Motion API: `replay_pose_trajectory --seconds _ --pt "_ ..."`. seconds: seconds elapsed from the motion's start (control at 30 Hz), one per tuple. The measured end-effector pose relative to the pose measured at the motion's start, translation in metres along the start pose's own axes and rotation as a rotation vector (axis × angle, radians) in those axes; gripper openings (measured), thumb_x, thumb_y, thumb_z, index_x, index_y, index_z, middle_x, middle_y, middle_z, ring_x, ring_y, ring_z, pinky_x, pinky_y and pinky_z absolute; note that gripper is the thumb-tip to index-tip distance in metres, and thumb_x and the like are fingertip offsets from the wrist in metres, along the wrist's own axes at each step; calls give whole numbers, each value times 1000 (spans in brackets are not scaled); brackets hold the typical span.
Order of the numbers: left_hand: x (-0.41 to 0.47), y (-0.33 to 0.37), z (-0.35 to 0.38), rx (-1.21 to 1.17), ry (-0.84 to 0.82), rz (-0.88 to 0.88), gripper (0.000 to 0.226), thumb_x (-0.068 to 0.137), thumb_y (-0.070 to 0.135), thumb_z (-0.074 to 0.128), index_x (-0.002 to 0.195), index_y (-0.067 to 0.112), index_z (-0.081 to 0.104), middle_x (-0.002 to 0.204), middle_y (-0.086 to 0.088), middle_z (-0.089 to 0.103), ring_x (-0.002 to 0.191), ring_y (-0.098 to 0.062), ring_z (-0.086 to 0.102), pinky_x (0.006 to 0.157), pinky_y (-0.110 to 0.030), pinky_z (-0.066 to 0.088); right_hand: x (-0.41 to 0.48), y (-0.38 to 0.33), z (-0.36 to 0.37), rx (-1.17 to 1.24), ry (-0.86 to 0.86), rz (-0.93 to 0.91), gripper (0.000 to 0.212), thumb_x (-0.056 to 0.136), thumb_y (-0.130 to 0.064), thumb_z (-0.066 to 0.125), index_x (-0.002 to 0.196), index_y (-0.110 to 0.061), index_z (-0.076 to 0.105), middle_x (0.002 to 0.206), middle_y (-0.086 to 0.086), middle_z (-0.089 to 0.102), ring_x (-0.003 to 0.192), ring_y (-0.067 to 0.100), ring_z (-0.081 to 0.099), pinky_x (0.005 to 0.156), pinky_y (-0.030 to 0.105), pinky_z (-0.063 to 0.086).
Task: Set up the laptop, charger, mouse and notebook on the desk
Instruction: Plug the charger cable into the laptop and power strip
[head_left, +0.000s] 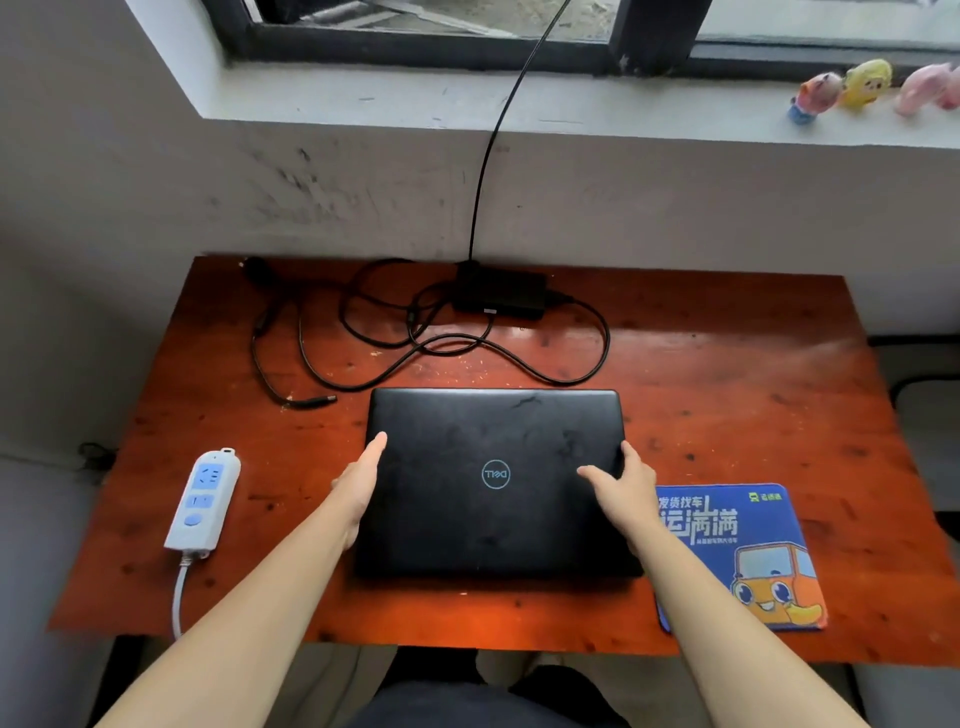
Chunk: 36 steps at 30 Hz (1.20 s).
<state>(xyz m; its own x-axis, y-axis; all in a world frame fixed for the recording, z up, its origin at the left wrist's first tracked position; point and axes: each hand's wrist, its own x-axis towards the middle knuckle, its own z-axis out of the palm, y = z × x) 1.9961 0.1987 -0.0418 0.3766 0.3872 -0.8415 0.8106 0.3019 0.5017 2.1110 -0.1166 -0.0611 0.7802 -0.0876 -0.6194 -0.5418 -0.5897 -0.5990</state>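
Note:
A closed black laptop (493, 514) lies flat in the middle of the reddish wooden desk (727, 395). My left hand (361, 483) grips its left edge and my right hand (621, 493) grips its right edge, thumb on the lid. Behind the laptop sits the black charger brick (498, 296) with its cable (363, 374) looped loosely over the desk; the loose plug tip (317, 401) rests near the laptop's back left corner. No mouse or notebook is in view.
A white and blue power strip (205, 501) lies at the desk's left. A blue mouse pad (743, 556) with a cartoon truck lies at the right. Small toy figures (841, 91) stand on the windowsill. A black cord (498, 130) runs up to the window.

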Motion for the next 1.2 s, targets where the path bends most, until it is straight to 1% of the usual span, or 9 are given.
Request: replay_pose_trajectory --seconds 0.13,0.3,0.37,0.47,0.53,0.67,0.9,1.07,1.2 --pt "-4 -4 3 -2 -28 52 80 88 72 46 149 20 43 153 -1 45 140 -24 41 119 -47 28 -2 -2 -6 -14 -134 -30 89 85 -43 73 157 -17 29 162 7 29 147 27 32 120 44 29" --pt "-39 -8 5 178 34 224 69 96 59 48 150 18 41 156 -3 40 143 -24 36 119 -43 27 -8 -13 -40 -172 -252 -178 82 89 -49 68 156 -17 32 161 7 34 147 25 33 119 39 29" --pt "-52 -15 1 383 185 338 69 97 57 47 152 16 37 158 -7 37 145 -27 32 120 -44 26 -7 -23 -42 -325 -225 -288 84 90 -51 65 157 -17 29 161 11 31 148 28 30 118 40 27" --pt "-73 -34 -13 822 534 476 70 99 57 38 158 23 20 166 -10 13 152 -29 6 120 -49 15 -14 -40 -28 -537 -162 -461 85 91 -55 60 159 -22 20 165 17 15 151 32 18 120 44 22" --pt "-84 -46 -22 939 600 514 70 100 55 35 159 24 13 167 -12 3 153 -30 -2 121 -50 11 -24 -48 -13 -708 -135 -604 84 92 -58 56 159 -25 17 166 19 7 153 33 11 122 46 20" --pt "-86 -50 -41 1081 594 512 71 100 55 31 159 25 6 167 -13 -5 153 -30 -7 123 -50 6 -41 -58 19 -936 -122 -803 81 94 -59 48 160 -28 11 166 19 -4 154 35 2 123 49 14" --pt "-44 -29 -85 1112 504 487 73 100 54 37 159 24 8 167 -12 -3 153 -30 -7 122 -51 8 -60 -75 82 -1015 -209 -784 83 93 -65 43 160 -30 6 166 17 -12 154 36 -5 123 51 10" --pt "12 2 -113 1146 324 487 72 100 45 41 159 23 6 167 -11 -2 153 -29 -6 122 -51 8 -62 -90 134 -1059 -295 -646 104 79 -85 40 157 -39 -10 162 12 -31 151 42 -18 120 63 3" --pt "54 20 -123 1267 282 640 68 101 37 38 159 20 7 167 -11 1 153 -27 -3 122 -50 7 -60 -99 167 -1061 -353 -539 136 48 -99 47 147 -47 -31 149 7 -53 142 48 -34 113 72 -5"
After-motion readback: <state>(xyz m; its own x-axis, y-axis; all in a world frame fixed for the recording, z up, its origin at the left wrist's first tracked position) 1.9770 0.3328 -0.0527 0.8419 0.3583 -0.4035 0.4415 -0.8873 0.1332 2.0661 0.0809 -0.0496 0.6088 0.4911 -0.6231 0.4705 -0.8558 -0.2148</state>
